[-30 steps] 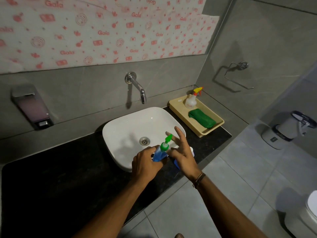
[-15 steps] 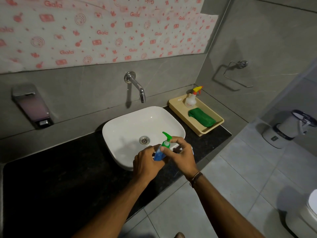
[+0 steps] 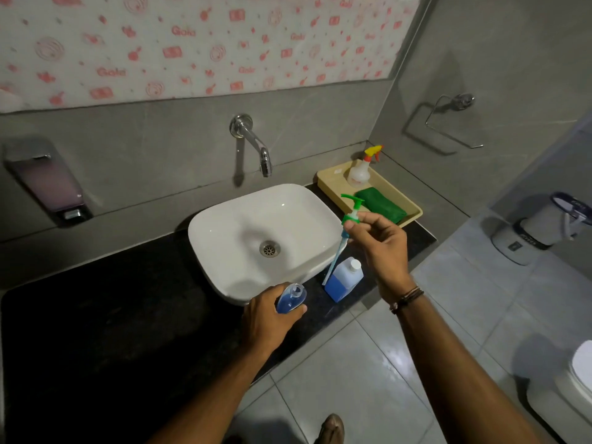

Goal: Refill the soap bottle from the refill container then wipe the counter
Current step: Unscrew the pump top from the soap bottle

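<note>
counter (image 3: pixel 128 315) | left grip (image 3: pixel 269 318): soap bottle (image 3: pixel 291 299), base hidden | right grip (image 3: pixel 381 248): pump (image 3: pixel 350 209)

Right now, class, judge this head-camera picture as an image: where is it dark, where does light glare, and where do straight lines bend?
Head view: the black counter is dim, its detail lost; the white basin shows small bright glints; the floor tiles carry a soft sheen; the tap throws a shadow on the wall; wide-angle distortion curves the wall edges; the patterned sheet looks blurred.

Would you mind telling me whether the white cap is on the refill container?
Yes, the refill container stands on the counter beside the sink with its white cap on top.
</note>
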### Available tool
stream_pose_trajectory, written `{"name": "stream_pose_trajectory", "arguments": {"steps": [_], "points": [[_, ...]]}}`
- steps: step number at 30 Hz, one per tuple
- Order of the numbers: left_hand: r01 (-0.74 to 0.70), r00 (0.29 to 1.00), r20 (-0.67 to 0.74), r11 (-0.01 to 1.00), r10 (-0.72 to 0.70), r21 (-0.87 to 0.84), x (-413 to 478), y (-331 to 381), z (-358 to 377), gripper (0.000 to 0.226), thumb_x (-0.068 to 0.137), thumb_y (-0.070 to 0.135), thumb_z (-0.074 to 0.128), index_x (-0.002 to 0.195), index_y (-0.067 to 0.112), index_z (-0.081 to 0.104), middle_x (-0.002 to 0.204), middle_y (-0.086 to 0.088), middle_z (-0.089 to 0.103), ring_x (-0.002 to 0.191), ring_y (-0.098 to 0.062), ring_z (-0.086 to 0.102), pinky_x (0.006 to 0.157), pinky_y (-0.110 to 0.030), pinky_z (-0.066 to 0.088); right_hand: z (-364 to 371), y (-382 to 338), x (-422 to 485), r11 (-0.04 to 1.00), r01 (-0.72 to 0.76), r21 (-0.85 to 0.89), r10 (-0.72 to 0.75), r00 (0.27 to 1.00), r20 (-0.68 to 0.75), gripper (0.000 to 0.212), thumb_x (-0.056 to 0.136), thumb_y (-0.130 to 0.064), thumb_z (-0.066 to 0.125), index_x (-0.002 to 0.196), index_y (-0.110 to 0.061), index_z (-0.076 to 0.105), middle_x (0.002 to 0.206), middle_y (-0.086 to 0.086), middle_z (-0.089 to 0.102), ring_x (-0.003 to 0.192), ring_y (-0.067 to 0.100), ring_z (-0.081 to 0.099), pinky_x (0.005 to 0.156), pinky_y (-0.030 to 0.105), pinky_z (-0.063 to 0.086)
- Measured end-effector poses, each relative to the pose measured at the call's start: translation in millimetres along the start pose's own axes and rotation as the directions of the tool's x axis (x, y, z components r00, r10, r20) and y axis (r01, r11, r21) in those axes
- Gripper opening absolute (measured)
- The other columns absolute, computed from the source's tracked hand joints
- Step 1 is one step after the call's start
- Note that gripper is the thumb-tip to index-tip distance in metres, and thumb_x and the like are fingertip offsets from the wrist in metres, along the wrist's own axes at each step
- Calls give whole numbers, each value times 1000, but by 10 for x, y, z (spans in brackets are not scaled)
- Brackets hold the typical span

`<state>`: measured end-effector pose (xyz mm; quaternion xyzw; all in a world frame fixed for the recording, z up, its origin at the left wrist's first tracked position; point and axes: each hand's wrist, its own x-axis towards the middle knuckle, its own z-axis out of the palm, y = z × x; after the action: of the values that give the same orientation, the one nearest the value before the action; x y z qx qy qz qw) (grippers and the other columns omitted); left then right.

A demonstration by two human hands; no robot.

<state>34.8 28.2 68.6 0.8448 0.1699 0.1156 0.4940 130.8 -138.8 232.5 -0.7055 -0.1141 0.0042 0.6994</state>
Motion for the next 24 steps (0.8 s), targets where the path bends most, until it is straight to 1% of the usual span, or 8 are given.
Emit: {"name": "stream_pose_trajectory", "arguments": {"steps": [3, 5, 7, 9, 11, 16, 19, 24], "points": [[98, 995, 16, 995, -97, -21, -67, -124, 83, 49, 63, 40, 97, 106, 31, 76, 105, 10, 78, 96, -13, 72, 75, -26, 56, -67, 368, -13, 985, -79, -152, 79, 997, -1, 28, 78, -26, 79, 103, -13, 75, 90, 8, 76, 78, 16, 72, 72, 28, 62], [148, 989, 27, 989, -147, -21, -93, -212, 161, 47, 62, 37, 97, 104, 33, 77, 97, 11, 79, 89, -13, 73, 71, -27, 53, -113, 784, -58, 928, -182, -324, 190, 982, -6, 25, 81, -21, 82, 104, -13, 76, 94, 9, 76, 83, 22, 74, 76, 35, 63], [184, 982, 43, 982, -182, -42, -104, -314, 254, 45, 62, 34, 97, 103, 36, 78, 91, 14, 78, 86, -13, 74, 71, -28, 56, -132, 1249, -147, 809, -291, -511, 316, 948, -40, 26, 81, -27, 84, 104, -18, 77, 97, 0, 77, 87, 19, 74, 82, 41, 63], [191, 980, 64, 980, -187, -61, -107, -412, 350, 43, 62, 30, 96, 100, 36, 77, 89, 15, 77, 86, -12, 74, 73, -31, 60, -115, 1674, -256, 671, -320, -669, 385, 921, -54, 29, 80, -39, 83, 105, -25, 77, 98, -8, 76, 87, 9, 72, 84, 37, 62], [184, 981, 72, 982, -180, -51, -96, -518, 459, 40, 64, 26, 95, 99, 34, 77, 92, 11, 79, 87, -15, 75, 77, -37, 63, -68, 2033, -329, 574, -322, -753, 435, 899, -53, 30, 81, -43, 80, 107, -27, 76, 98, -12, 74, 89, 6, 70, 82, 32, 61], [145, 989, 45, 987, -142, -68, -38, -776, 613, 40, 65, 19, 93, 100, 30, 77, 97, 8, 79, 94, -15, 74, 85, -40, 61, 96, 2542, -245, 470, -401, -786, 486, 861, -148, 28, 79, -36, 82, 104, -27, 74, 105, -6, 72, 96, 11, 67, 82, 31, 60], [127, 992, 26, 990, -126, -67, 24, -886, 663, 41, 68, 15, 90, 106, 22, 77, 103, 3, 79, 101, -19, 74, 91, -42, 59, 215, 2673, -148, 464, -443, -767, 491, 849, -194, 26, 76, -30, 85, 99, -27, 74, 103, -6, 70, 99, 16, 67, 85, 34, 60], [121, 992, 40, 988, -118, -94, 124, -969, 674, 41, 70, 13, 86, 107, 25, 76, 100, 7, 78, 98, -13, 73, 87, -33, 58, 319, 2830, -69, 463, -485, -742, 489, 838, -243, 29, 72, -26, 87, 97, -26, 71, 101, -2, 68, 96, 20, 66, 84, 37, 59]]}}
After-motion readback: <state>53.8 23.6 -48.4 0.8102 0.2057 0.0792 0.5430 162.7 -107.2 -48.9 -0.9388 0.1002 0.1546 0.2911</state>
